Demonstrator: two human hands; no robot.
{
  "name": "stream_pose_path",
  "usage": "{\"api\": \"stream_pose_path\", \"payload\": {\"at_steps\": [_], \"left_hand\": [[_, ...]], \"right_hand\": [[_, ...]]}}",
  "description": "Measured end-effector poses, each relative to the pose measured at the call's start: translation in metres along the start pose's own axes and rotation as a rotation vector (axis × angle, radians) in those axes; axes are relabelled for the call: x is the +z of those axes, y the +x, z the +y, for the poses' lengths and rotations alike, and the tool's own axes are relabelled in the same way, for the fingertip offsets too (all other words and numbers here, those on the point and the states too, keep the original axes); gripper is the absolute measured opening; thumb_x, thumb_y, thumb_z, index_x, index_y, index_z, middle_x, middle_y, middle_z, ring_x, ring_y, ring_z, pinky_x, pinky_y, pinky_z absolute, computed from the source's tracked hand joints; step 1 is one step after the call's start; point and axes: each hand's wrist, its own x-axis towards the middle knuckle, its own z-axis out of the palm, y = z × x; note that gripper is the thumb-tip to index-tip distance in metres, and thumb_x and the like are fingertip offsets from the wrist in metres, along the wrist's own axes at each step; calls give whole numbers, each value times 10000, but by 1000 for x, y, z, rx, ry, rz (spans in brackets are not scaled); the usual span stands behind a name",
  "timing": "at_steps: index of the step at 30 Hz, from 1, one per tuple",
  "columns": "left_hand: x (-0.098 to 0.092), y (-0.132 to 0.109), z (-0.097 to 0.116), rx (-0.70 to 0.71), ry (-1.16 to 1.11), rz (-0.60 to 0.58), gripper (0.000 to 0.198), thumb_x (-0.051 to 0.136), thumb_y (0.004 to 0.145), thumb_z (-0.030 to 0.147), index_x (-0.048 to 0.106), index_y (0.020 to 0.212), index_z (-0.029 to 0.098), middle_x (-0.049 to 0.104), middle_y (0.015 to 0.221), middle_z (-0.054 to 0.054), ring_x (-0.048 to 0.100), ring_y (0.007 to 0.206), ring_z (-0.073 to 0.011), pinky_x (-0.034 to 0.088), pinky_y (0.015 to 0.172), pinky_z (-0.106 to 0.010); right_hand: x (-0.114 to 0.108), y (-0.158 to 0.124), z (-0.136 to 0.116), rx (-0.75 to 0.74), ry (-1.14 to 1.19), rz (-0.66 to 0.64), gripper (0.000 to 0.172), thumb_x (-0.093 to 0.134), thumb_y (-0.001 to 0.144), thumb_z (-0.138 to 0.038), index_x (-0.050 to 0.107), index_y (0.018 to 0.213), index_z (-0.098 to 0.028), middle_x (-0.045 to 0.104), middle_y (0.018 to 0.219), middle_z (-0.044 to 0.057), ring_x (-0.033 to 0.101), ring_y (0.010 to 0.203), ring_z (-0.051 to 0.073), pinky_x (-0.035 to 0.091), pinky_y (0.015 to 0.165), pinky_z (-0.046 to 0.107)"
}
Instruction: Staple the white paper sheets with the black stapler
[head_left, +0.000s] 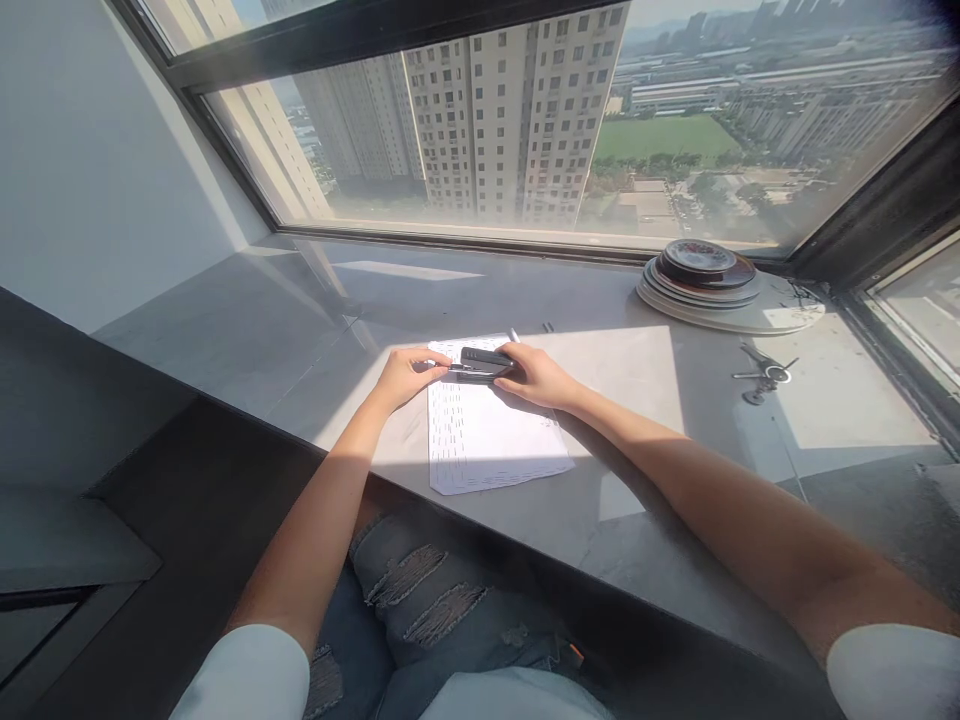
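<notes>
A black stapler (pixel 480 364) is held low over several white sheets of paper (pixel 502 430) lying on the sill. My right hand (pixel 536 375) wraps round the stapler's right end. From the left, my left hand (pixel 412 378) is closed in a pinch at the other end, where a thin silvery metal part shows between fingertips and stapler body. Whether that part is the staple tray or something loose, I cannot tell. Rows of short dark marks run down the left side of the top sheet. A pale stick-like thing (pixel 514 335) pokes out at the paper's top edge.
Small dark staple-like strips (pixel 548 327) lie beyond the paper. At the back right stands a stack of plates (pixel 697 285) by the window. Nearer on the right is a small metal object with arms and a ring (pixel 765 376). The sill's front edge (pixel 480 540) runs above my knees.
</notes>
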Motion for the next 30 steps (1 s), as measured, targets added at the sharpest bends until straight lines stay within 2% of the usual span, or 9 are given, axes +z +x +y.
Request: {"api": "stream_pose_path", "payload": {"at_steps": [7, 14, 20, 25, 30], "left_hand": [[0, 0, 4, -30, -12, -22, 133, 811, 877, 314, 869, 977, 245, 849, 1074, -75, 788, 1036, -262, 610, 956, -431], [-4, 0, -5, 5, 69, -42, 164, 705, 904, 255, 857, 963, 229, 848, 1063, -69, 783, 1054, -265, 598, 1027, -457], [-13, -3, -17, -49, -3, -194, 302, 609, 944, 213, 858, 1105, 265, 819, 1258, -67, 738, 1257, -272, 538, 1172, -501], [-12, -4, -16, -77, -63, -199, 207, 623, 962, 237, 814, 1042, 244, 812, 1243, -80, 736, 1232, -262, 557, 1117, -472], [-7, -3, -8, -83, -23, -104, 226, 723, 921, 244, 711, 1147, 252, 811, 1125, -55, 740, 1096, -233, 565, 1001, -414]], "right_hand": [[0, 0, 0, 0, 4, 0, 275, 685, 903, -316, 649, 1154, -208, 726, 1095, 96, 668, 964, 285, 508, 861, 421], [-1, 0, 0, 0, -6, 2, 290, 697, 900, -324, 662, 1165, -212, 732, 1107, 100, 666, 969, 291, 509, 863, 425], [-1, 0, 1, 4, 1, -3, 282, 690, 895, -318, 658, 1154, -212, 727, 1092, 91, 663, 972, 288, 501, 869, 423], [-1, 0, 2, 5, 13, -2, 278, 691, 884, -316, 662, 1138, -207, 725, 1077, 90, 658, 969, 286, 496, 866, 418], [-1, 0, 3, 0, 54, 5, 281, 698, 868, -293, 679, 1135, -206, 728, 1079, 81, 662, 978, 278, 499, 874, 408]]}}
